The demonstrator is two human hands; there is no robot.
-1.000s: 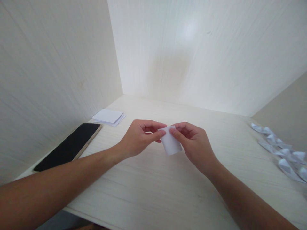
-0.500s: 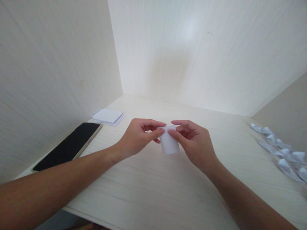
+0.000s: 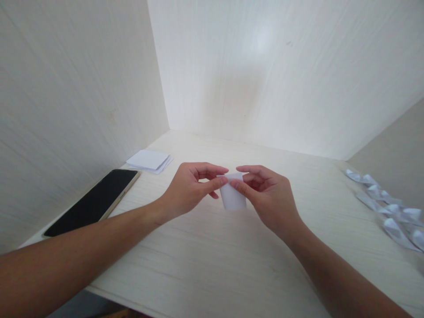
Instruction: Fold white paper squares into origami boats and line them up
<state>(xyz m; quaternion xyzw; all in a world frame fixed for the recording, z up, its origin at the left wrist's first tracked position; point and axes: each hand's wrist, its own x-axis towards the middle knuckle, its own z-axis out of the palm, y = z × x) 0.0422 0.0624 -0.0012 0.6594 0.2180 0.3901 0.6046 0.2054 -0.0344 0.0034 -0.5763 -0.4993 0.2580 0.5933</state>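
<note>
White paper (image 3: 234, 198) is hanging above the desk (image 3: 198, 265), between its side edges | probably light, creasing easily, top corners offering best hold | left hand (image 3: 190, 186) and right hand (image 3: 270, 194), half-curled, are pinching the paper's top edge

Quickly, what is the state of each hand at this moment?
Left hand: closed, holding the white paper near its upper left corner.
Right hand: closed on the same white paper, thumb on its front near the top.
</note>
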